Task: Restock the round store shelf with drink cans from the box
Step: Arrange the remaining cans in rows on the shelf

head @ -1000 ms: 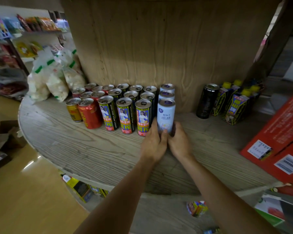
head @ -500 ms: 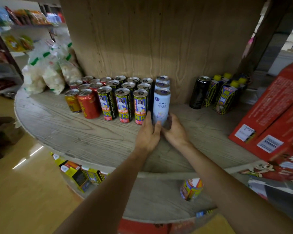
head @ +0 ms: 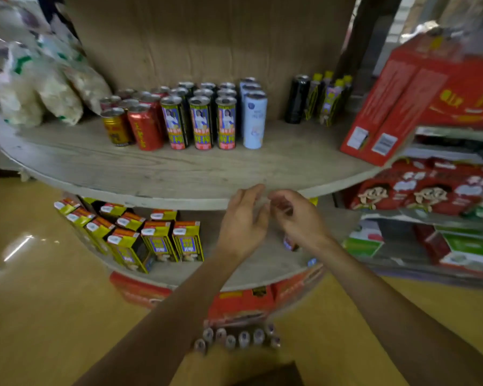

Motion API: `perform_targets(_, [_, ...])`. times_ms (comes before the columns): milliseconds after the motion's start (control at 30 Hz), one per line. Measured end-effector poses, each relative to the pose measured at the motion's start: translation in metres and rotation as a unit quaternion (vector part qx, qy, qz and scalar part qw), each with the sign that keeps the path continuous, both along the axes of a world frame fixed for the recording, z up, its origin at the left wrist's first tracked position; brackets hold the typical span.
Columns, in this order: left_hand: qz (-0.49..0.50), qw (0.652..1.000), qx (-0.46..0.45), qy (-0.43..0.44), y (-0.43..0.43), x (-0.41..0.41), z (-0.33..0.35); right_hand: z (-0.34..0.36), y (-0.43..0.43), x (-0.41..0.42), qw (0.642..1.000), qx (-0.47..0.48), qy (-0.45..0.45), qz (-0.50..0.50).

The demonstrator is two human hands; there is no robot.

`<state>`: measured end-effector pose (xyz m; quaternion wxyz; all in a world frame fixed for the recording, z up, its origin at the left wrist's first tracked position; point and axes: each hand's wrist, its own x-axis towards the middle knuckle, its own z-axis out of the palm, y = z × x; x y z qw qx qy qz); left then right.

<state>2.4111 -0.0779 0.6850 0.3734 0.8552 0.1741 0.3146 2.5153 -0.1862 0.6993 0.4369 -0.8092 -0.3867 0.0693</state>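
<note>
Hands: our left hand (head: 241,218) and right hand (head: 296,218) hung empty, fingers loosely curled, below the shelf (head: 156,174).
Next: reach down to the cans (head: 234,338) beneath it, gripping one mid-body.

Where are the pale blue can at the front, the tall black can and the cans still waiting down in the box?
Pale blue can (head: 253,121): head view, middle of its label.
Tall black can (head: 297,100): head view, middle of its side.
Cans in the box (head: 236,337): head view, a can top in the cluster.
</note>
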Motion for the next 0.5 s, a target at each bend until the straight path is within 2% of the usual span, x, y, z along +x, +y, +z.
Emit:
perform_targets(167, [-0.020,0.999,0.012,0.038,-0.044,-0.038,-0.036,-0.036,-0.054,-0.042,0.999,-0.033,0.033,0.006])
perform_targets(333, [-0.047,0.991,-0.071,0.103,-0.092,-0.054,-0.098,-0.098,-0.115,-0.068,0.989,-0.088,0.115,-0.009])
perform_targets(500, [-0.063,0.979,-0.088,0.175,-0.136,-0.059,-0.166,-0.171,-0.165,-0.080,0.968,-0.137,0.207,-0.022])
